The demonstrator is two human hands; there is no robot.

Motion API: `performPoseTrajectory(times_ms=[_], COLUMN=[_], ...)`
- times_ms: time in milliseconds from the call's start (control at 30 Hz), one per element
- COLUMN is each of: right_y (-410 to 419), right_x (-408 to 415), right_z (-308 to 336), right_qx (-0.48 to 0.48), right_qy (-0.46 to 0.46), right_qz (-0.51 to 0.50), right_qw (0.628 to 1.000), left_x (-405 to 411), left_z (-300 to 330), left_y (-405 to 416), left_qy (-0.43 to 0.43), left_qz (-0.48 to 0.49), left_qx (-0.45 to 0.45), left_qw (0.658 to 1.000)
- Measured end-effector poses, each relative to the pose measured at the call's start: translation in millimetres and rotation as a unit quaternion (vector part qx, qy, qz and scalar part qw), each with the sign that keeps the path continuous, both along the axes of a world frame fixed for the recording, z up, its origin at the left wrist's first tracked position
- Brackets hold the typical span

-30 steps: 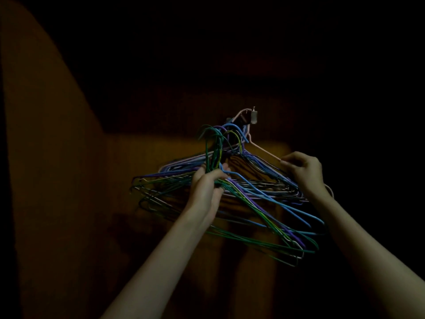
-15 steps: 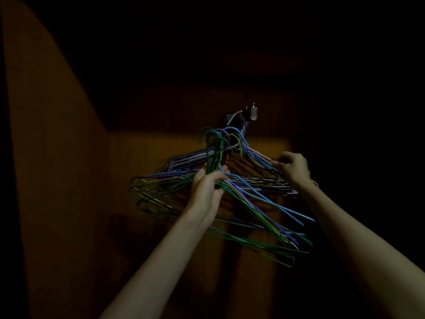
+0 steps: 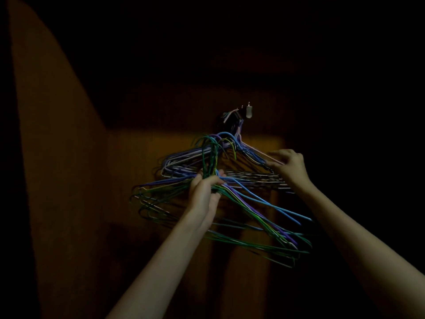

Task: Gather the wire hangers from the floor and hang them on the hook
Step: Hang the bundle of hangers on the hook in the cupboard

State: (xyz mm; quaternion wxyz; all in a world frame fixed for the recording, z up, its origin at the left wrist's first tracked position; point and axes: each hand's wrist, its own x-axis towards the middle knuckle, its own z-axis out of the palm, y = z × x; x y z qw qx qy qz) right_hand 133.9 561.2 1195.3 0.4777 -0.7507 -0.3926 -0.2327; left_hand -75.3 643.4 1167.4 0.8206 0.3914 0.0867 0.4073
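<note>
My left hand grips the necks of a bundle of green, blue and purple wire hangers, held up in front of a dim wooden wall. A small metal hook is fixed to the wall above. Several pale and blue hangers hang from it, just behind the bundle. My right hand is at the right shoulder of those hanging hangers, its fingers spread and touching the wires. The scene is very dark and fine detail is lost.
A brown wooden wall fills the view, lit only in a patch behind the hangers. A corner runs down the left side. The upper part and the right edge are black.
The pink hanger my right hand held at the shoulder now hangs on the hook. My right hand has opened its fingers and shifted slightly along the wires. My left hand has kept its grip.
</note>
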Motion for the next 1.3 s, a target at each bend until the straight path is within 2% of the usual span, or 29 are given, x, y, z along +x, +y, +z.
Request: performPoseTrajectory(times_ms=[200, 267, 467, 667, 900, 1033, 1100, 1200, 1300], right_y=[-29, -36, -43, -45, -47, -51, -47, -32, -14], right_x=[-60, -78, -103, -108, -111, -115, -118, -126, -134], right_z=[-20, -25, -33, -41, -42, -33, -25, -16, -16], right_qx=[-0.064, -0.079, -0.166, -0.089, -0.080, -0.128, -0.112, -0.082, -0.060], right_qy=[0.046, 0.090, 0.081, 0.088, 0.064, 0.108, 0.139, 0.133, 0.229], right_qz=[0.143, 0.185, 0.190, 0.136, 0.110, 0.167, 0.204, 0.243, 0.327], right_qw=[0.987, 0.975, 0.964, 0.983, 0.989, 0.972, 0.963, 0.957, 0.915], left_x=[-11, -12, -21, -23, -28, -30, -32, -36, -38], left_z=[-7, -8, -7, -11, -14, -15, -17, -18, -24], left_y=[-7, -10, -27, -30, -34, -35, -34, -35, -35], left_qy=[0.016, 0.017, 0.017, 0.000, -0.061, -0.069, -0.071, -0.076, -0.046], left_qz=[0.014, 0.015, 0.012, -0.001, -0.024, -0.025, -0.025, -0.027, -0.026], left_qx=[-0.011, -0.009, -0.025, -0.035, -0.064, -0.062, -0.065, -0.084, -0.068], left_qw=[1.000, 1.000, 0.999, 0.999, 0.996, 0.995, 0.995, 0.993, 0.996])
